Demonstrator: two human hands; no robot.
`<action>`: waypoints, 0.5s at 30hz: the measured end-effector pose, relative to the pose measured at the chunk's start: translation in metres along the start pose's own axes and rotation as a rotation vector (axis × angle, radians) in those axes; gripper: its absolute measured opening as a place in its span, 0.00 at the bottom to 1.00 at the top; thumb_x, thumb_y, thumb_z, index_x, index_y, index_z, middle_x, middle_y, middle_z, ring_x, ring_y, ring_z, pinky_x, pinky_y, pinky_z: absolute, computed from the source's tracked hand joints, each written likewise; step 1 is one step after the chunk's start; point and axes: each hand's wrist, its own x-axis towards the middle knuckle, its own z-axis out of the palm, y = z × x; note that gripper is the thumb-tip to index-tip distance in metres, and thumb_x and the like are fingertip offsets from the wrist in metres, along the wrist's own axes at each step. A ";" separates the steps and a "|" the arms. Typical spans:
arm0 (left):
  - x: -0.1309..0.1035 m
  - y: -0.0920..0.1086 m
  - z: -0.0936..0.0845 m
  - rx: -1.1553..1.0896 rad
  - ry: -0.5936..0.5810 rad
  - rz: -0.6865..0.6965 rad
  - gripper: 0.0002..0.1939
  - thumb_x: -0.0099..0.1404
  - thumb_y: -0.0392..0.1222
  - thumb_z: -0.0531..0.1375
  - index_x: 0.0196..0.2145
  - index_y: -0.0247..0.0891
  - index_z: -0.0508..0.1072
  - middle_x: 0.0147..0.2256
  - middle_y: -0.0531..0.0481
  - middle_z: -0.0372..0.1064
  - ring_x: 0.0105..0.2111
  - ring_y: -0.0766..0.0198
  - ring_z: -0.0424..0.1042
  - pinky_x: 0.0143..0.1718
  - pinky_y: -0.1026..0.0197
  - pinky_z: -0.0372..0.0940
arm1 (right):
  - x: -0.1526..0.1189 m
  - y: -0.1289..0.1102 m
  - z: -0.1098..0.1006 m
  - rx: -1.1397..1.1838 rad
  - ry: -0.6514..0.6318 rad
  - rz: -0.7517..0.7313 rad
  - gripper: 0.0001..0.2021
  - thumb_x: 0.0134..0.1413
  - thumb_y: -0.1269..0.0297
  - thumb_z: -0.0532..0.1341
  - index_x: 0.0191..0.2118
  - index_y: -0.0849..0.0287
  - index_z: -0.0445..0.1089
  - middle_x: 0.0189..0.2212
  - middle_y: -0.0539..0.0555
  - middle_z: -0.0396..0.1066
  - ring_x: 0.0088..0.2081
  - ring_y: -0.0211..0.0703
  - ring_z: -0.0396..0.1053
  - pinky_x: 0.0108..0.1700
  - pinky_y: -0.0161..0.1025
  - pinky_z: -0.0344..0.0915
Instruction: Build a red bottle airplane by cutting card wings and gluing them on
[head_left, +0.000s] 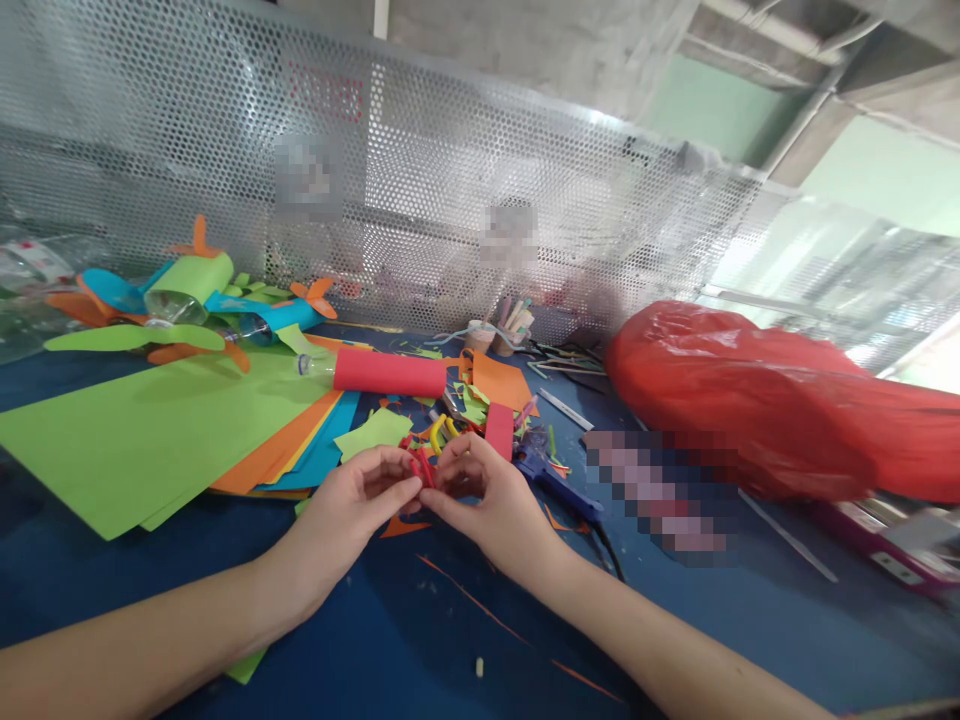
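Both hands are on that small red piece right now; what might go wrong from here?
The small red piece, pinched between the left hand and right hand, might slip loose. The blue glue gun lies close to the right hand and might get bumped; whether it is hot cannot be seen. The red-wrapped bottle lies on its side and might roll if nudged.

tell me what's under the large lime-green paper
Green, orange, yellow and blue sheets fan out beneath the top lime-green paper, along its right side; anything under its middle is covered.
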 end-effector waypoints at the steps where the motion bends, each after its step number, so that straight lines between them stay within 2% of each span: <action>1: 0.000 0.000 0.000 0.001 0.002 -0.004 0.12 0.54 0.45 0.65 0.35 0.38 0.73 0.34 0.49 0.72 0.33 0.61 0.71 0.37 0.60 0.65 | 0.000 0.000 0.000 0.003 -0.004 -0.005 0.11 0.49 0.65 0.64 0.35 0.55 0.59 0.28 0.46 0.67 0.30 0.37 0.70 0.36 0.36 0.67; 8: 0.002 -0.001 -0.001 -0.011 -0.016 0.007 0.11 0.56 0.43 0.64 0.36 0.38 0.72 0.35 0.50 0.72 0.34 0.63 0.71 0.40 0.60 0.66 | 0.002 -0.001 -0.002 -0.046 -0.001 -0.053 0.09 0.49 0.67 0.63 0.35 0.55 0.61 0.30 0.46 0.68 0.31 0.36 0.69 0.35 0.35 0.67; 10: 0.003 -0.001 -0.003 0.006 0.028 0.043 0.14 0.55 0.43 0.65 0.39 0.39 0.70 0.36 0.51 0.71 0.36 0.63 0.71 0.41 0.59 0.66 | 0.005 0.000 -0.010 -0.118 0.045 -0.047 0.10 0.49 0.68 0.63 0.36 0.55 0.61 0.30 0.47 0.68 0.32 0.37 0.69 0.36 0.35 0.66; 12: 0.005 0.001 -0.006 0.065 0.061 0.091 0.12 0.57 0.44 0.64 0.38 0.40 0.69 0.35 0.52 0.71 0.36 0.63 0.72 0.42 0.59 0.66 | 0.010 0.001 -0.021 -0.197 0.087 -0.021 0.11 0.49 0.68 0.63 0.37 0.55 0.60 0.28 0.47 0.68 0.31 0.38 0.69 0.35 0.36 0.66; 15: 0.007 0.003 -0.011 0.172 0.046 0.140 0.09 0.62 0.47 0.59 0.32 0.38 0.67 0.30 0.52 0.71 0.33 0.63 0.73 0.40 0.58 0.66 | 0.014 0.002 -0.037 -0.298 0.025 0.060 0.11 0.47 0.69 0.63 0.37 0.55 0.60 0.25 0.45 0.66 0.27 0.37 0.69 0.31 0.36 0.65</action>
